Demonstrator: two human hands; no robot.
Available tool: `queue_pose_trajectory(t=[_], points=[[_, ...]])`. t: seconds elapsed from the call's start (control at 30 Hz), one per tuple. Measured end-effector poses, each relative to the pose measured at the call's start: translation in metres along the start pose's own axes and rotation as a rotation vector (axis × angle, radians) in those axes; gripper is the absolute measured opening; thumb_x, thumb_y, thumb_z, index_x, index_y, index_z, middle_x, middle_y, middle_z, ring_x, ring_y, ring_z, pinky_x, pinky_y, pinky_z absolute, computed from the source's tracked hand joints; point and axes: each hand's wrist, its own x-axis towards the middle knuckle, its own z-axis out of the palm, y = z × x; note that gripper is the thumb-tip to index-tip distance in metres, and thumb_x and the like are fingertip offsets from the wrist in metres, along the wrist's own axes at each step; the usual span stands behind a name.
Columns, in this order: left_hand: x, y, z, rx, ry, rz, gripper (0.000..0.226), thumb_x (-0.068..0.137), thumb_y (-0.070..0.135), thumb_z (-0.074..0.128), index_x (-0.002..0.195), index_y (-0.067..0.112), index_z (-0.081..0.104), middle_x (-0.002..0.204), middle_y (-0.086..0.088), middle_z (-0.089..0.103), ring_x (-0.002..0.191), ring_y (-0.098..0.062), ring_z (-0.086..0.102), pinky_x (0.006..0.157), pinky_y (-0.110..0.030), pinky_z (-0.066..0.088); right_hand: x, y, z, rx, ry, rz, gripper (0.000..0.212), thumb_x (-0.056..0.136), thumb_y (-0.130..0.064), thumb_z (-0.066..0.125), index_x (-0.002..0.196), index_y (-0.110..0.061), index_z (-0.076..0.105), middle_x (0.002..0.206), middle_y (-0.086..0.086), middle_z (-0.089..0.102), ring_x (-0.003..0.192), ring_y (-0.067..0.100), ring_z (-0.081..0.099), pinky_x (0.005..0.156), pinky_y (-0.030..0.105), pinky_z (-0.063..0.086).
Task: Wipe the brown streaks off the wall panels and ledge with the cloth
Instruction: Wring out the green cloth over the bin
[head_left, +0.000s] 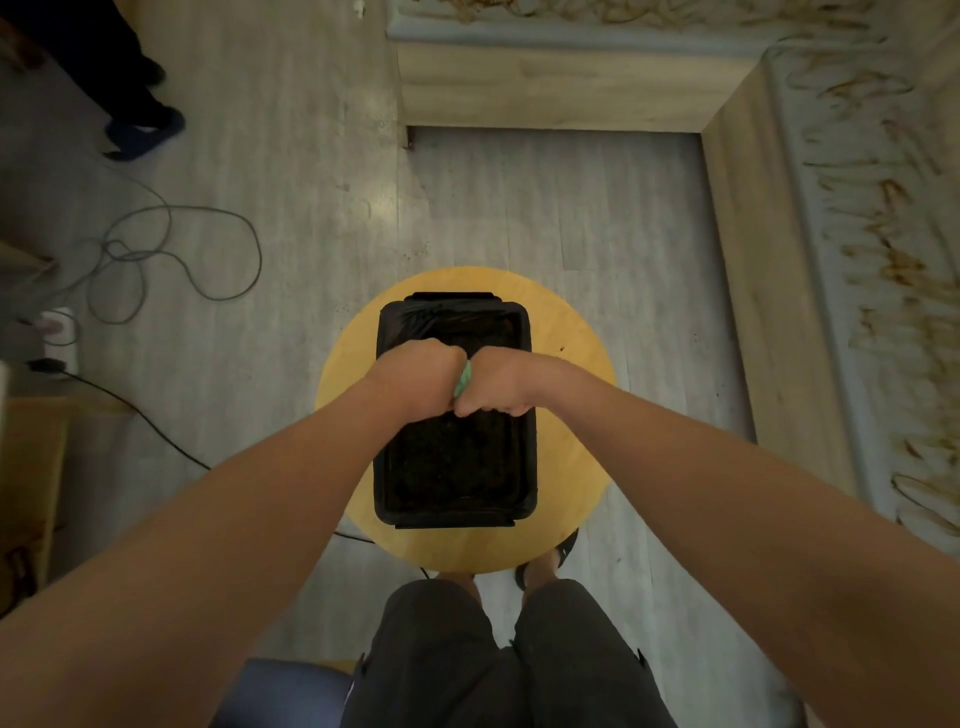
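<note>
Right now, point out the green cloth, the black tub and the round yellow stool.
green cloth (464, 381): head view, the visible green sliver.
black tub (529, 462): head view, its right rim.
round yellow stool (571, 335): head view, bare top right of the tub.

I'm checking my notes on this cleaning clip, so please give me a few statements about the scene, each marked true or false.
1. The left hand and the right hand both grip the green cloth, fists side by side. True.
2. The hands are over a white bucket standing on the floor. False: they are over a black tub on a round yellow table.
3. The ledge on the right bears brown streaks. True.
4. The cloth is pressed against the ledge. False: it is held over the tub, apart from the ledge.
5. Cables lie on the floor at the left. True.
</note>
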Motion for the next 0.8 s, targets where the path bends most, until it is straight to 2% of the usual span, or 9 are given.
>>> queue_pose_trajectory(t=[0.1, 0.2, 0.3, 0.37, 0.43, 0.5, 0.6, 0.7, 0.8], points=[[0.004, 0.000, -0.002, 0.005, -0.054, -0.008, 0.024, 0.091, 0.014, 0.062, 0.071, 0.019, 0.049, 0.075, -0.001, 0.057, 0.064, -0.016, 0.052, 0.056, -0.030, 0.042, 0.000, 0.003, 0.012, -0.248, 0.218, -0.139, 0.023, 0.085, -0.024, 0.074, 0.076, -0.008, 0.060, 0.069, 0.004, 0.058, 0.061, 0.019, 0.055, 0.051, 0.030, 0.042], [0.006, 0.003, 0.002, -0.020, -0.124, -0.026, 0.021, 0.087, 0.010, 0.060, 0.067, 0.015, 0.054, 0.067, -0.003, 0.055, 0.058, -0.016, 0.050, 0.049, -0.028, 0.037, 0.001, 0.009, 0.022, -0.383, 0.347, -0.225, 0.019, 0.087, -0.026, 0.072, 0.086, -0.007, 0.068, 0.079, 0.006, 0.067, 0.074, 0.023, 0.065, 0.062, 0.035, 0.052], [0.010, 0.005, 0.006, -0.103, -0.203, -0.050, 0.021, 0.087, 0.012, 0.056, 0.067, 0.012, 0.055, 0.065, -0.006, 0.056, 0.058, -0.019, 0.051, 0.052, -0.031, 0.040, 0.002, 0.013, 0.028, -0.547, 0.496, -0.240, 0.017, 0.094, -0.027, 0.064, 0.098, -0.011, 0.064, 0.087, 0.005, 0.067, 0.069, 0.021, 0.057, 0.059, 0.034, 0.045], [0.012, 0.003, 0.008, -0.204, -0.284, -0.080, 0.024, 0.087, 0.014, 0.058, 0.064, 0.012, 0.053, 0.062, -0.007, 0.054, 0.055, -0.021, 0.050, 0.053, -0.033, 0.041, 0.003, 0.017, 0.032, -0.641, 0.582, -0.265, 0.013, 0.097, -0.020, 0.057, 0.104, -0.009, 0.059, 0.092, 0.007, 0.068, 0.067, 0.023, 0.054, 0.057, 0.034, 0.040], [0.011, 0.000, 0.009, -0.401, -0.393, -0.162, 0.029, 0.081, 0.015, 0.067, 0.057, 0.013, 0.051, 0.055, -0.006, 0.051, 0.051, -0.022, 0.047, 0.051, -0.032, 0.038, 0.003, 0.022, 0.038, -0.746, 0.632, -0.307, 0.010, 0.099, -0.013, 0.052, 0.105, -0.007, 0.055, 0.092, 0.009, 0.068, 0.070, 0.027, 0.061, 0.055, 0.035, 0.038], [0.011, -0.003, 0.014, -0.505, -0.412, -0.181, 0.031, 0.081, 0.019, 0.072, 0.056, 0.014, 0.054, 0.052, -0.004, 0.053, 0.051, -0.022, 0.049, 0.054, -0.033, 0.040, 0.004, 0.023, 0.040, -0.796, 0.650, -0.312, 0.009, 0.098, -0.010, 0.051, 0.106, -0.007, 0.054, 0.091, 0.009, 0.067, 0.076, 0.030, 0.066, 0.055, 0.036, 0.038], [0.003, -0.001, 0.028, -0.435, -0.175, -0.098, 0.017, 0.091, 0.026, 0.069, 0.089, 0.011, 0.061, 0.081, -0.002, 0.062, 0.076, -0.019, 0.061, 0.065, -0.029, 0.045, 0.008, 0.021, 0.026, -0.679, 0.567, -0.251, 0.011, 0.091, -0.014, 0.062, 0.097, -0.012, 0.054, 0.083, 0.005, 0.057, 0.074, 0.026, 0.060, 0.057, 0.034, 0.039], [-0.013, -0.004, 0.039, -0.416, 0.085, -0.014, 0.048, 0.090, 0.024, 0.072, 0.129, 0.010, 0.047, 0.119, -0.008, 0.056, 0.096, -0.026, 0.064, 0.073, -0.032, 0.049, 0.012, 0.020, 0.010, -0.470, 0.308, -0.193, 0.019, 0.085, -0.023, 0.069, 0.076, -0.016, 0.054, 0.075, 0.000, 0.059, 0.072, 0.023, 0.061, 0.052, 0.030, 0.039], [-0.028, -0.009, 0.043, -0.243, 0.298, 0.096, 0.079, 0.088, 0.017, 0.072, 0.156, 0.008, 0.033, 0.149, -0.013, 0.037, 0.113, -0.033, 0.060, 0.083, -0.036, 0.052, 0.008, 0.018, -0.005, -0.158, 0.062, -0.030, 0.020, 0.078, -0.024, 0.077, 0.079, -0.012, 0.061, 0.068, 0.002, 0.056, 0.057, 0.019, 0.051, 0.048, 0.028, 0.035]])
